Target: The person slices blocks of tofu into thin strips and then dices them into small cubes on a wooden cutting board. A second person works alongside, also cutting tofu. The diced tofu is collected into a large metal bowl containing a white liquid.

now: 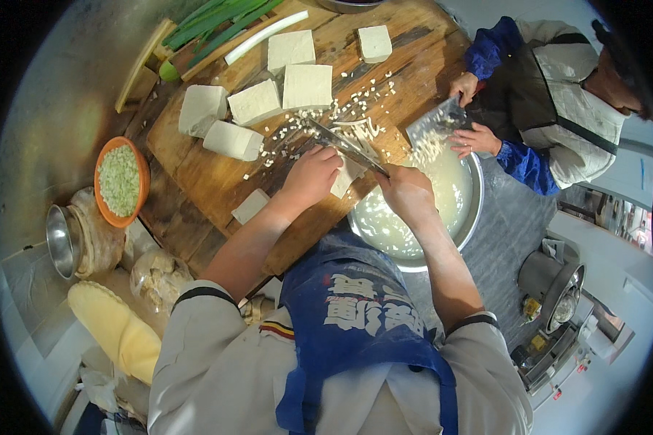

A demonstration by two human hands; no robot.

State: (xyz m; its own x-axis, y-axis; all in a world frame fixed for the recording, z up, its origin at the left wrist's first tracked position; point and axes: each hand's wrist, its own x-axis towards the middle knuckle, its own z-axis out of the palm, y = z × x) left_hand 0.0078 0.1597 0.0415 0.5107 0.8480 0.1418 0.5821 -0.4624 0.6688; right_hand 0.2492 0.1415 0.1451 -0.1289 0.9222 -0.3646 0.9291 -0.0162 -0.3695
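In my right hand [409, 194] is the handle end of a knife [348, 147], whose blade slants up and left over the wooden cutting board [196, 185]. My left hand [313, 173] rests with bent fingers beside the blade, near a cut piece of tofu [346, 175]; whether it grips anything is hidden. Small tofu cubes [359, 100] and thin strips [359, 128] lie scattered around the blade. Several white tofu blocks [308, 87] stand beyond and to the left. A smaller tofu piece [251, 206] lies near the board's close edge.
At the right, a co-worker's hands [476, 142] tip tofu cubes off a flat blade [436, 122] into a large metal basin [474, 201] of cloudy liquid, close to my right hand. Left stands an orange bowl [146, 179] of chopped vegetable. Green onions [217, 24] lie at the far left.
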